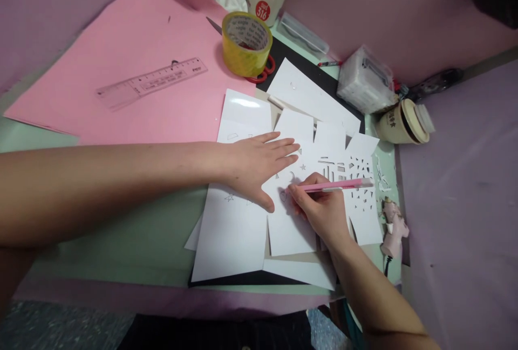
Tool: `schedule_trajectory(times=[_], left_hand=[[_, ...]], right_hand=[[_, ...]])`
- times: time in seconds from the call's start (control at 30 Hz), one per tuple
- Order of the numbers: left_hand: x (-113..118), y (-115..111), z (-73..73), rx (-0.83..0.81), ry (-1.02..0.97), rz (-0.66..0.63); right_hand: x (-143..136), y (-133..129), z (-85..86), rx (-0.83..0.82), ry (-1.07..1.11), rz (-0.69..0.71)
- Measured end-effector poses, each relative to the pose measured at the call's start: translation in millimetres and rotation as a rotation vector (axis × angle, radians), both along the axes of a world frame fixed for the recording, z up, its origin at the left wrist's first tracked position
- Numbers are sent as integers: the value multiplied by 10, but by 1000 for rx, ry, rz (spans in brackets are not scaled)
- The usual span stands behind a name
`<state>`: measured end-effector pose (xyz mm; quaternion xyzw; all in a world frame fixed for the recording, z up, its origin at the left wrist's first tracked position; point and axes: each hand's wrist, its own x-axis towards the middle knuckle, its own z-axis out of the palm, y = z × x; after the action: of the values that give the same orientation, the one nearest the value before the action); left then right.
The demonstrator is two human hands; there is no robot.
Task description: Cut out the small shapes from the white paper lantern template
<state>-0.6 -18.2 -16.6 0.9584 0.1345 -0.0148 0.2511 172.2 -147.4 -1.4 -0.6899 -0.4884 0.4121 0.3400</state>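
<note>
**Pink pen-shaped tool (338, 184) at middle white card (292, 234), both hands on the work**

Card: smooth, matte, straight-edged, with small star and crescent shapes near the fingers. Tool: slim, smooth barrel, paler end; its tip meets a small rounded outline, too small to tell if pen or blade.

Right hand (324, 210): fingers closed round the tool in a writing grip. Left hand (259, 164): flat, palm down, fingers a bit spread, thumb out, gripping nothing; lies across the card and the left sheet (230, 245), which is glossy near its top and carries outline drawings. Cards to the right have slots and small triangular holes.

Counts: 2 hands, 1 tool, 1 clear plastic ruler (154, 83) on flat pink paper (178, 121), 1 yellow tape roll (245, 62), 1 red-handled scissors (265, 74) partly behind it, 1 pink glue gun (394, 234) at the desk (133, 237) edge. White pieces overlap; can't tell total.
</note>
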Motion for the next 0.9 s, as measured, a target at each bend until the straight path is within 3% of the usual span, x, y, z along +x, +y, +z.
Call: schedule_trajectory(times=[0.3, 0.9], left_hand=[[-7, -1, -13, 2, -23, 3], [-8, -4, -8, -72, -44, 36]], right_hand=[[-54, -35, -22, 33, 33, -88], [20, 34, 54, -51, -88, 71]])
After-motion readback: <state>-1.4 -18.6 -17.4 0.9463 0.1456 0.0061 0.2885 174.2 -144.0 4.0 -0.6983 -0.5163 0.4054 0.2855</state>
